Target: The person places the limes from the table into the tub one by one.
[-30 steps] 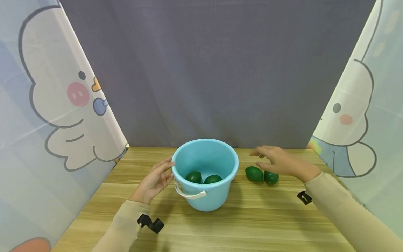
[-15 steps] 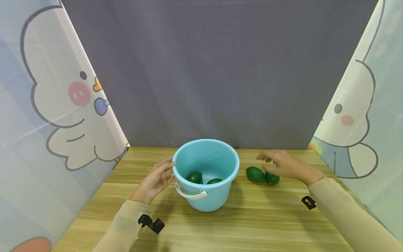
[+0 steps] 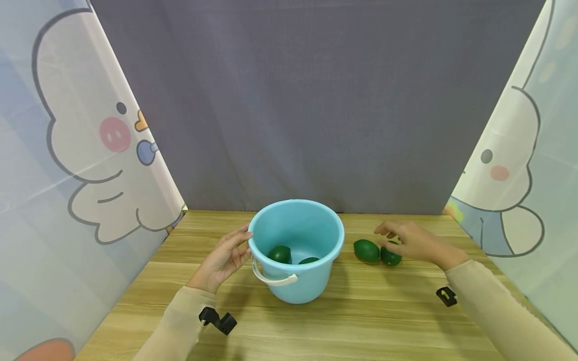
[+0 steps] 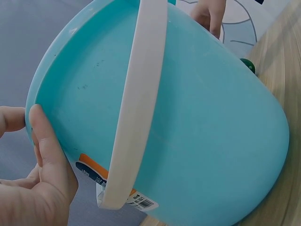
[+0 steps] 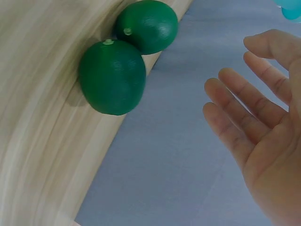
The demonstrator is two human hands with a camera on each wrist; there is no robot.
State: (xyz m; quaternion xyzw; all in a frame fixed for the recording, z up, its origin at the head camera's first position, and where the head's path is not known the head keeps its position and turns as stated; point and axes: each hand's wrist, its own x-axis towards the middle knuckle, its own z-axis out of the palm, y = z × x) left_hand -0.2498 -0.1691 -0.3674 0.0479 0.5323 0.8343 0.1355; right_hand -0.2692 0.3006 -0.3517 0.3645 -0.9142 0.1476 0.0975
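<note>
Blue bucket (image 3: 311, 282), upright on the wooden surface (image 3: 361, 321), two green limes (image 3: 280, 254) inside, white handle (image 3: 279, 282) hanging at its near-left; left hand (image 3: 224, 260) at the rim, fingers pinching it. Right of it lie two loose limes (image 3: 366, 250), side by side, the right hand (image 3: 413, 242), fingers loosely spread, partly hiding one; dark curtain (image 3: 289, 100) behind.

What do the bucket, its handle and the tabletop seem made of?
Bucket: likely plastic, smooth, evenly blue, faintly shiny. Handle: probably plastic, a smooth, matte, pale strip. Tabletop: wood or wood-look laminate, low sheen; the grain leaves it open.
</note>
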